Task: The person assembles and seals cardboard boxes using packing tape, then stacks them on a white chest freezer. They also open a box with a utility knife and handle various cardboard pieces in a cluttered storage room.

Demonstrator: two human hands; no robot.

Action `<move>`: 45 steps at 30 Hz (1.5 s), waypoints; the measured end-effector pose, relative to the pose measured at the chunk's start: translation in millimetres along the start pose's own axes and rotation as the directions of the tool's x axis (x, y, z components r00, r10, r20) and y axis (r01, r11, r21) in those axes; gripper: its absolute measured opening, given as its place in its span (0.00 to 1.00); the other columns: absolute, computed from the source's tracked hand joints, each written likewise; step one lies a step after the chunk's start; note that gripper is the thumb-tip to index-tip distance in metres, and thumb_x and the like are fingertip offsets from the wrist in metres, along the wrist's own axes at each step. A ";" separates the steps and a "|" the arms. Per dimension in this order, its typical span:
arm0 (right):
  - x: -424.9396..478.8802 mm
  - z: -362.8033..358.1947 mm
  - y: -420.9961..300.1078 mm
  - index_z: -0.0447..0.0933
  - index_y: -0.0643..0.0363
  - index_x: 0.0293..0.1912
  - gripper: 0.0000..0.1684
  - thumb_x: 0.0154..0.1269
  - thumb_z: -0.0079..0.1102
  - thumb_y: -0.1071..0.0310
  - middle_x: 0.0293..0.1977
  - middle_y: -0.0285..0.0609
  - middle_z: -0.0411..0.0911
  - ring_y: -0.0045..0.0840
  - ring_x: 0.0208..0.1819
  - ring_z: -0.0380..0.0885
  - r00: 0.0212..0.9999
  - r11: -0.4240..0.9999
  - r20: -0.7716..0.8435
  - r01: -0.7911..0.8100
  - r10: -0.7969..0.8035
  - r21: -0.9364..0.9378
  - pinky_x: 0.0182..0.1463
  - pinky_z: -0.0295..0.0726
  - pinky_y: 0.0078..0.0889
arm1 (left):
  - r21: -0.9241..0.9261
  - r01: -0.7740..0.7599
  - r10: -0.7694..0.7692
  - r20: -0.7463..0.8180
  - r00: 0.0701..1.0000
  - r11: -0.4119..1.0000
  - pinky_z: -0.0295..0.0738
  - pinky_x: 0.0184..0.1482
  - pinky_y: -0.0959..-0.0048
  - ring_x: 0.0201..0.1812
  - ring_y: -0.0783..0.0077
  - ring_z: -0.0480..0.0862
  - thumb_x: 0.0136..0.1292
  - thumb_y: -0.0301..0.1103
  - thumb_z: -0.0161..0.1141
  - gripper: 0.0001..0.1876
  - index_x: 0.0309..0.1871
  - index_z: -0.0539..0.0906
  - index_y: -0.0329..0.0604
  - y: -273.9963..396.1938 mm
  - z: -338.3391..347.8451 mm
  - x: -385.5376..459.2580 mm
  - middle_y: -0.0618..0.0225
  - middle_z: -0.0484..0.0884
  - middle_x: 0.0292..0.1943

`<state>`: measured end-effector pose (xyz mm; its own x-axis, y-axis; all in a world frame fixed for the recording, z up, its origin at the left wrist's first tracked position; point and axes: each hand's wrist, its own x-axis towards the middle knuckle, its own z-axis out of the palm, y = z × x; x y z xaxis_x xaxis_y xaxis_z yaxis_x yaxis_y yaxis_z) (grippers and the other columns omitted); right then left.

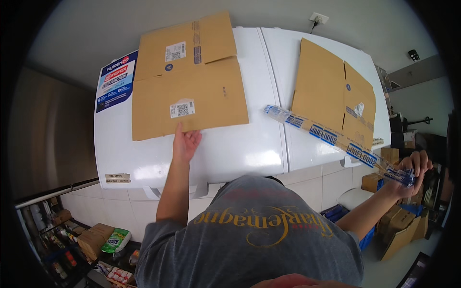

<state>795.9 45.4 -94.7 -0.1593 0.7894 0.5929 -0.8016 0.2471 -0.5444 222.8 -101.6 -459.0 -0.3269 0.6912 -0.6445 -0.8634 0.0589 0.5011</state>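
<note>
My left hand (187, 142) is at the near edge of a large flattened cardboard box (201, 95), its thumb on top and its curled fingers at the edge. This cardboard lies on the left part of a white chest freezer (230, 151). My right hand (414, 172), far out to the right, grips the crumpled end of a long clear plastic strip with blue print (324, 135). The strip's other end reaches over the freezer's middle seam. Beneath part of the strip, a second flattened cardboard box (320, 79) lies on the right part of the freezer.
A wall socket with a plug (318, 18) is behind the freezer. Cardboard boxes (399, 225) stand at the lower right, near a white stool (354, 198). Shelving at the lower left holds a carton (94, 239) and a green bag (117, 240). A steel-fronted appliance (54, 129) stands left.
</note>
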 end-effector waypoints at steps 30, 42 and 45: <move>-305.8 -185.9 -324.6 0.66 0.61 0.53 0.12 0.72 0.48 0.79 0.41 0.39 0.62 0.21 0.36 0.63 0.825 0.876 -0.330 0.357 -0.459 -0.325 0.33 0.66 0.19 | 0.364 -0.422 -0.105 0.846 0.522 0.831 0.82 0.61 0.58 0.59 0.54 0.85 0.78 0.47 0.52 0.26 0.69 0.75 0.36 -18.8 517.8 -68.8 0.52 0.82 0.62; -376.5 -54.9 -293.9 0.70 0.62 0.58 0.14 0.76 0.48 0.71 0.41 0.38 0.63 0.19 0.37 0.65 0.477 0.684 -0.519 0.292 -0.710 -0.668 0.37 0.70 0.21 | 0.212 -0.961 -0.208 0.946 0.247 -0.179 0.64 0.75 0.60 0.75 0.55 0.68 0.64 0.35 0.70 0.40 0.77 0.64 0.35 -353.9 536.8 10.8 0.53 0.70 0.73; -334.3 -45.2 -238.3 0.73 0.61 0.54 0.12 0.79 0.52 0.65 0.39 0.36 0.72 0.16 0.37 0.71 0.497 0.728 -0.625 0.019 -0.602 -0.686 0.40 0.75 0.20 | 0.229 -0.889 -0.753 0.635 -0.173 0.398 0.55 0.79 0.59 0.81 0.56 0.56 0.54 0.37 0.76 0.53 0.81 0.58 0.44 -455.8 493.2 -177.4 0.56 0.55 0.80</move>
<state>1066.2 -252.0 -190.0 0.7636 0.5947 0.2514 -0.1910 0.5800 -0.7919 863.8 104.2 -288.2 0.9506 0.2934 0.1015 0.0349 -0.4260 0.9041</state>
